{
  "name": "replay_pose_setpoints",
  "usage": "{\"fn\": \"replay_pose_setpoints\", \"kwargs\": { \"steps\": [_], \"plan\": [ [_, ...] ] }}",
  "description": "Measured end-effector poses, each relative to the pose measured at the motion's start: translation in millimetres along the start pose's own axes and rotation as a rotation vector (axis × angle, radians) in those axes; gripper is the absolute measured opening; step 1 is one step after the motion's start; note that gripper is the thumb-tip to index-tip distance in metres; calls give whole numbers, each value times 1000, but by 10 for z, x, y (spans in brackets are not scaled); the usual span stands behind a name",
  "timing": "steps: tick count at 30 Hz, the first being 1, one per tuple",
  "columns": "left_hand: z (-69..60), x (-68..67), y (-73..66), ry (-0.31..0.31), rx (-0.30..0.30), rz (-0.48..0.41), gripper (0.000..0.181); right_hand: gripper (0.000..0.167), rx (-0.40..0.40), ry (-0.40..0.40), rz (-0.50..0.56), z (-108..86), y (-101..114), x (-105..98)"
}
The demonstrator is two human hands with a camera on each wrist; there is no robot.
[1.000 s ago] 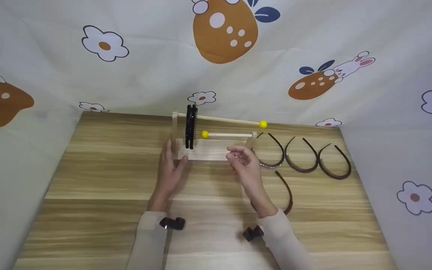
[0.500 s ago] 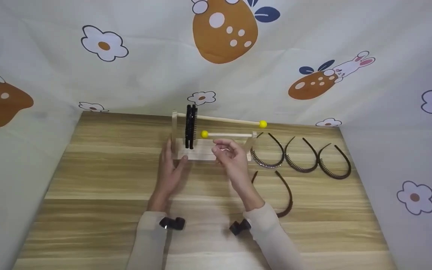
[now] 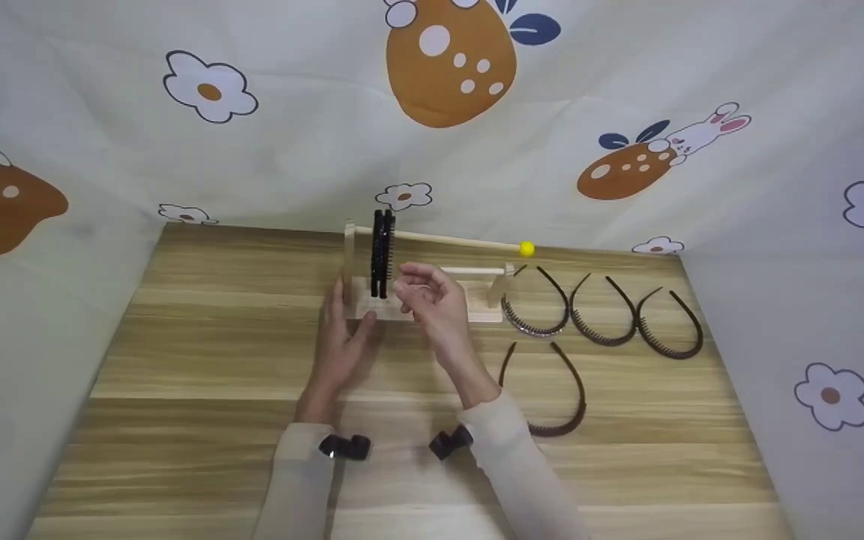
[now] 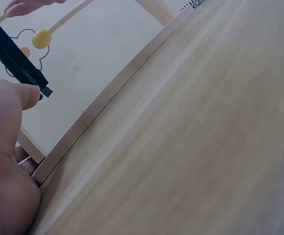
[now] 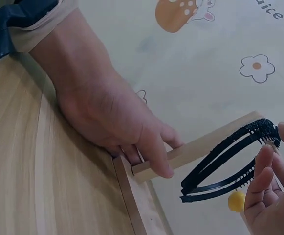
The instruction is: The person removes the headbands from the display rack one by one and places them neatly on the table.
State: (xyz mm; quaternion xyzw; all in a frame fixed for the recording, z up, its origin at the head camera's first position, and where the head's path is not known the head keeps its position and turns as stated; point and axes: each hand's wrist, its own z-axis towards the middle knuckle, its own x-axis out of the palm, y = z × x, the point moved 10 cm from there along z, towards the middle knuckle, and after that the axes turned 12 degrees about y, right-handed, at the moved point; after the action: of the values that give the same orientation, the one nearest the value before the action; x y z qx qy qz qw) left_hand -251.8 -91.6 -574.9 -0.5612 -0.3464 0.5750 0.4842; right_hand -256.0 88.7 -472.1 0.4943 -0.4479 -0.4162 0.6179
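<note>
Left hand gripping wooden stand, black headbands hung there, loops clear only from right wrist, right hand part-curled beside them, hold impossible to tell, lower yellow ball hidden in head view.

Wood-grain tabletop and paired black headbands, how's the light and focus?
Head view: pale glare at bottom centre of the brown wood-grain tabletop, paired black toothed headbands dark with little detail; left wrist view: tabletop grain looks soft; right wrist view: tabletop shadowed below the beige fabric sleeve, headband teeth fairly crisp.
</note>
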Motion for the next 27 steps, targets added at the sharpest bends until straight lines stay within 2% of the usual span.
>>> {"fn": "replay_pose_setpoints", "kwargs": {
  "steps": [6, 16, 22, 27],
  "plan": [
    [-1, 2, 11, 3, -14, -1, 86, 36, 16, -12, 25, 89, -22, 89],
    [-3, 4, 13, 0, -3, -28, 86, 34, 49, -19, 19, 158, -42, 148],
    [6, 5, -2, 3, 1, -12, 86, 32, 19, 4, 6, 180, -12, 177],
    [5, 0, 2, -5, 10, -32, 87, 27, 3, 0, -3, 193, -14, 165]
  ]
}}
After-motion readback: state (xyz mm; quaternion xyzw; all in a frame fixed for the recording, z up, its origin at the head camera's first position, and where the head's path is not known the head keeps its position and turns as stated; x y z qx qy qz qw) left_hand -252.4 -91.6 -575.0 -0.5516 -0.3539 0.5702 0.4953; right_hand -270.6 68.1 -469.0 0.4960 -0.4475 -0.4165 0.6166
